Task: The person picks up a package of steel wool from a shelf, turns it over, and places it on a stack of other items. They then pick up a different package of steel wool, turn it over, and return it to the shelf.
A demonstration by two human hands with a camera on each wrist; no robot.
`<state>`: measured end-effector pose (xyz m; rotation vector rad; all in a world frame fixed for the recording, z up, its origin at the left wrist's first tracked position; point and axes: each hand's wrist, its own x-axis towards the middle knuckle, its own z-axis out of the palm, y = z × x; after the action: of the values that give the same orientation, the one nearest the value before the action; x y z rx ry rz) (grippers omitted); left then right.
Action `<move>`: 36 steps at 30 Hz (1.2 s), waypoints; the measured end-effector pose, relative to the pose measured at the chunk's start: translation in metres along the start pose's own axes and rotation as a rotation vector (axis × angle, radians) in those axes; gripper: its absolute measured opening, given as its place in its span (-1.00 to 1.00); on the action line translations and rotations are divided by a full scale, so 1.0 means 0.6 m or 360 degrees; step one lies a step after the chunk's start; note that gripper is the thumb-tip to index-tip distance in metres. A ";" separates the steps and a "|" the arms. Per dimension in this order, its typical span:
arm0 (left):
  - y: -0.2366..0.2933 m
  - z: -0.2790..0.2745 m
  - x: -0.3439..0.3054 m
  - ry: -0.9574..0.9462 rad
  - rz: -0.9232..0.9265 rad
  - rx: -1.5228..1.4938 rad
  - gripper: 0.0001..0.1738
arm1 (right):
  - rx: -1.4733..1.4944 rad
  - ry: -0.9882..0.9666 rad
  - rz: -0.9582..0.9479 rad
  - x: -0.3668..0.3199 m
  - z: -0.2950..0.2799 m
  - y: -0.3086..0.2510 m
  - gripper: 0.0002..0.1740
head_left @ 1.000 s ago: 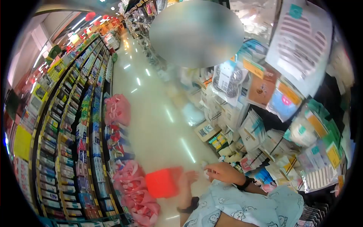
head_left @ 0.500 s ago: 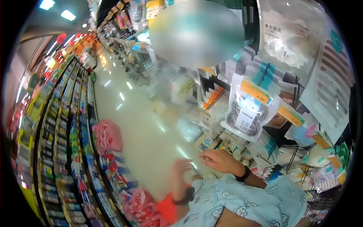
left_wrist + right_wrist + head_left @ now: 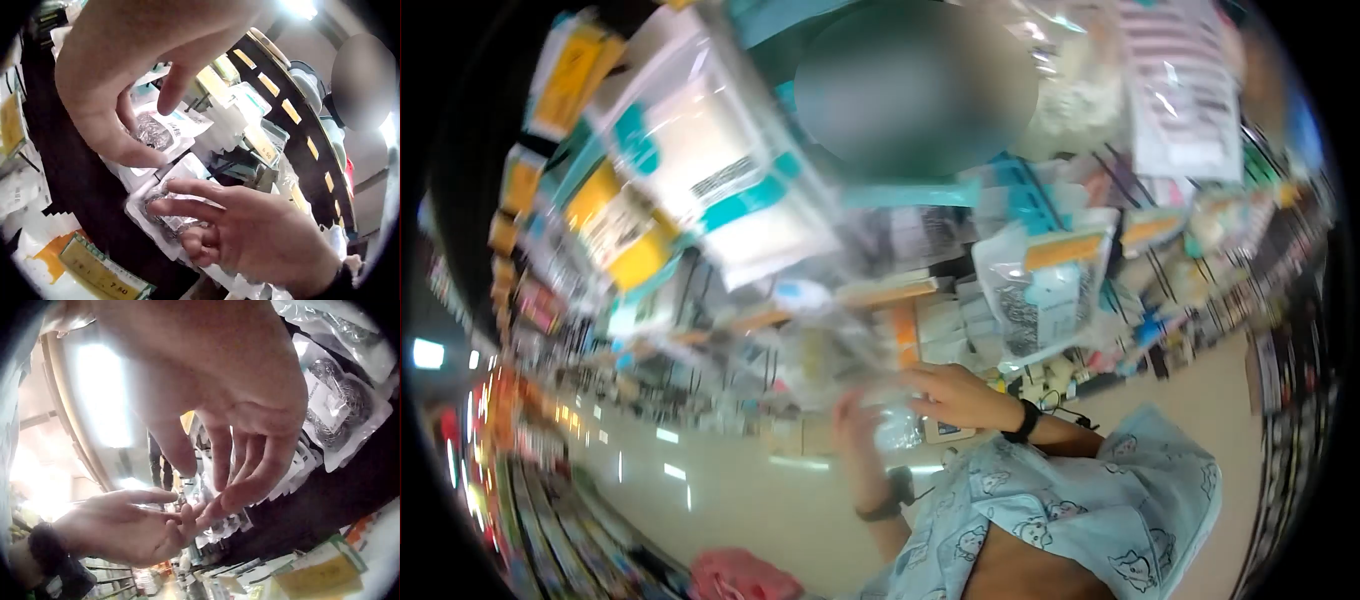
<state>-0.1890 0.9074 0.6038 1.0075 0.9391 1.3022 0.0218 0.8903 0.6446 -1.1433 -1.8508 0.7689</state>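
Note:
Both hands are in front of the body, close together, before a rack of hanging packets. My left hand (image 3: 860, 440) is blurred in the head view, its fingers loosely bent with nothing in them. Beside it, my right hand (image 3: 965, 400) has its fingers extended toward the left one and holds nothing. In the right wrist view the fingertips of the two hands overlap. The nearest goods are clear packs of metal scourers (image 3: 1045, 300), hanging just above the right hand. One scourer pack (image 3: 153, 131) shows behind the left fingers, and another (image 3: 337, 403) hangs beside the right hand.
Large white-and-teal packets (image 3: 720, 160) and a yellow packet (image 3: 620, 225) hang at upper left. Yellow price tags (image 3: 103, 269) stick out from the rack's hooks. A pink bag (image 3: 740, 578) stands on the pale floor (image 3: 730, 490), near the opposite shelves (image 3: 550, 520).
The head view has swung right toward the rack, so the aisle has slid to the lower left. The red object near the left hand has left view. The hands stay close together.

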 end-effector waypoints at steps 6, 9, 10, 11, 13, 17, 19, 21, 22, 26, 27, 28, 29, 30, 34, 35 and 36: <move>0.015 -0.053 0.100 -0.0215 -0.0092 -0.0372 -0.51 | -0.0032 0.0409 0.0209 0.043 0.072 -0.001 -0.50; 0.002 -0.076 0.146 -0.0350 -0.0269 -0.0560 -0.50 | -0.0040 0.0528 0.0314 0.046 0.097 -0.010 -0.44; -0.009 -0.087 0.168 -0.0369 -0.0339 -0.0616 -0.50 | -0.0029 0.0543 0.0348 0.049 0.106 -0.014 -0.43; -0.023 -0.105 0.193 -0.0725 -0.0341 -0.0813 -0.49 | -0.0010 0.0552 0.0378 0.056 0.113 -0.018 -0.41; -0.033 -0.115 0.216 -0.0657 -0.0412 -0.0852 -0.49 | 0.0012 0.0606 0.0384 0.069 0.120 -0.032 -0.39; -0.015 -0.106 0.228 -0.0664 -0.0532 -0.0954 -0.54 | -0.0047 0.0733 0.0285 0.076 0.140 -0.026 -0.37; -0.011 -0.098 0.228 -0.0658 -0.0580 -0.1034 -0.56 | -0.0061 0.0665 0.0366 0.075 0.141 -0.029 -0.34; -0.012 -0.098 0.233 -0.0627 -0.0588 -0.1130 -0.58 | -0.0081 0.0648 0.0387 0.074 0.144 -0.028 -0.29; -0.025 -0.108 0.239 -0.0699 -0.0584 -0.1180 -0.59 | -0.0106 0.0670 0.0375 0.074 0.147 -0.024 -0.28; -0.031 -0.119 0.223 -0.0687 -0.0557 -0.1200 -0.67 | -0.0071 0.0746 0.0300 0.078 0.155 -0.024 -0.27; -0.018 -0.111 0.205 -0.0621 -0.0552 -0.1168 -0.70 | -0.0039 0.0768 0.0276 0.079 0.154 -0.026 -0.27; -0.016 -0.109 0.191 -0.0607 -0.0258 -0.0723 -0.72 | -0.0004 0.0844 0.0254 0.081 0.161 -0.016 -0.28; -0.014 -0.108 0.175 -0.0583 0.0029 -0.0273 -0.75 | 0.0032 0.0923 0.0232 0.086 0.172 -0.007 -0.29; -0.011 -0.105 0.162 -0.0524 0.0135 -0.0091 -0.77 | 0.0071 0.1001 0.0211 0.089 0.178 0.001 -0.30; 0.012 -0.082 0.115 -0.0265 0.0058 -0.0054 -0.82 | 0.0358 0.1092 0.0181 0.090 0.172 0.000 -0.59; 0.012 -0.084 0.101 -0.0262 0.0034 -0.0042 -0.82 | 0.0437 0.1018 0.0148 0.087 0.164 -0.004 -0.66; 0.013 -0.092 0.086 -0.0249 0.0010 -0.0031 -0.83 | 0.0520 0.0935 0.0115 0.084 0.153 -0.016 -0.73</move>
<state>-0.2411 0.9622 0.5949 1.0816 0.8033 1.2169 -0.0754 0.9252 0.6240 -1.0800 -1.1567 0.6546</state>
